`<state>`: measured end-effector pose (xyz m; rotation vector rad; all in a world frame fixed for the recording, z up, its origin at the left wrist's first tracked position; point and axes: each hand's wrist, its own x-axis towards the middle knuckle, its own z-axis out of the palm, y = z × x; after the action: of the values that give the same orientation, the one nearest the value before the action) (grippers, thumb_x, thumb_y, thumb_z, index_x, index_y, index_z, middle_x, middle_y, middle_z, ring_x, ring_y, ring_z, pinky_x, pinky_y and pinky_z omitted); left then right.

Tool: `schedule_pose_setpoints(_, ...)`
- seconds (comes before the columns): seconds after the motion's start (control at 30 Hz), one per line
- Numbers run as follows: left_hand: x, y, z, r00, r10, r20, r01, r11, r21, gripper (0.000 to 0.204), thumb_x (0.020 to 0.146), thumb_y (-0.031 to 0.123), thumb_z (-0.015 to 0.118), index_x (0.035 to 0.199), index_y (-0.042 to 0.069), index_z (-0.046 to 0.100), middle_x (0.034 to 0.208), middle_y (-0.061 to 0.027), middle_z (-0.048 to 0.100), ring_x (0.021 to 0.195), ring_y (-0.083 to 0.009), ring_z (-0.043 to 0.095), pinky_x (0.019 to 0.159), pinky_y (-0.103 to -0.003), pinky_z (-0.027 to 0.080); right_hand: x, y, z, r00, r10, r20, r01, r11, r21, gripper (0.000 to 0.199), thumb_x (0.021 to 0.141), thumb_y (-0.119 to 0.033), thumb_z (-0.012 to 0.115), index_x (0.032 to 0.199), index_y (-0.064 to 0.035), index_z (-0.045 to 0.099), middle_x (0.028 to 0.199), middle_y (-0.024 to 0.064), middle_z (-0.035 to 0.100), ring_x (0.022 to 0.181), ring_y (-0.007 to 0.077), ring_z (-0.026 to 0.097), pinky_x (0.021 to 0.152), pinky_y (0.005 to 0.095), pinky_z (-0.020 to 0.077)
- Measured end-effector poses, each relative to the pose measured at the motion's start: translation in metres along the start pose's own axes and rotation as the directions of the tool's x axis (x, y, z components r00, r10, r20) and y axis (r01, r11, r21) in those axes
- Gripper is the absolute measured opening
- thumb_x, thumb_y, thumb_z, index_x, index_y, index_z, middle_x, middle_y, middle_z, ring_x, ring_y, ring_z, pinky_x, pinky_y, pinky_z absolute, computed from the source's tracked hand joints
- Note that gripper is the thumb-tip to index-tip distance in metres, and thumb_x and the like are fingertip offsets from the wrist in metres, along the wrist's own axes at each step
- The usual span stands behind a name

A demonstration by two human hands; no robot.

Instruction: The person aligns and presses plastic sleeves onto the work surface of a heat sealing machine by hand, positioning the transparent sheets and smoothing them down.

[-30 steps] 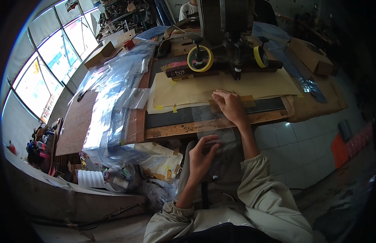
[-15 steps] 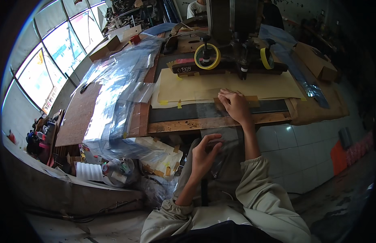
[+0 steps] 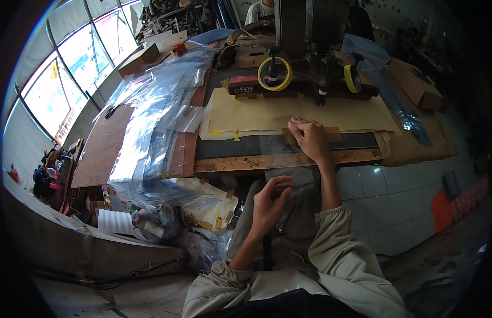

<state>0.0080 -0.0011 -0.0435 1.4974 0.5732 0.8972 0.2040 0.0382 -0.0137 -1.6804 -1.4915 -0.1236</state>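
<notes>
Right hand (image 3: pixel 309 139) over film (image 3: pixel 275 147), likely steadying it; fingers narrow, pinch cannot be told; left hand (image 3: pixel 267 205) curved wide.

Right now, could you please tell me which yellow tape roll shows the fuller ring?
The left tape roll: its ring looks nearly round, while the right tape roll looks narrow.

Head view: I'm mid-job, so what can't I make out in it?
All in the head view:
Right hand: its palm side and any grip, hidden by its own back.
Clear sheet: its see-through lower end fades against the grey trousers; contact with the left hand can't be told.
Machine: top cut off by the upper edge.
Dark object on the brown board: too small to identify.
</notes>
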Motion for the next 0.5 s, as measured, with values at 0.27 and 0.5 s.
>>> schedule_pose_setpoints(0.27, 0.0003, -0.0069, -0.0006, 1.000, -0.016, -0.007, 0.016, 0.999, -0.042, 0.024, 0.083, 0.001, 0.058, 0.107, 0.001, 0.056, 0.092, -0.0084, 0.066, 0.085, -0.0111, 0.063, 0.073, -0.023, 0.048, 0.0007, -0.0023, 0.0000, 1.000, 0.003, -0.005, -0.003, 1.000, 0.001, 0.024, 0.085, -0.019, 0.054, 0.092, 0.0018, 0.066, 0.100, 0.0167, 0.063, 0.101, 0.0271, 0.058, 0.094, 0.0356, 0.0378)
schedule_pose_setpoints(0.5, 0.0007, 0.0012, 0.0001, 1.000, 0.023, -0.008, -0.023, 0.999, 0.032, 0.023, 0.082, 0.001, 0.058, 0.106, 0.001, 0.056, 0.091, -0.0079, 0.066, 0.083, -0.0103, 0.063, 0.072, -0.023, 0.048, 0.0005, -0.0023, -0.0017, 1.000, 0.000, -0.007, 0.000, 1.000, 0.000, 0.024, 0.085, -0.018, 0.054, 0.092, 0.0017, 0.066, 0.100, 0.0165, 0.063, 0.101, 0.0267, 0.058, 0.095, 0.0354, 0.0378)
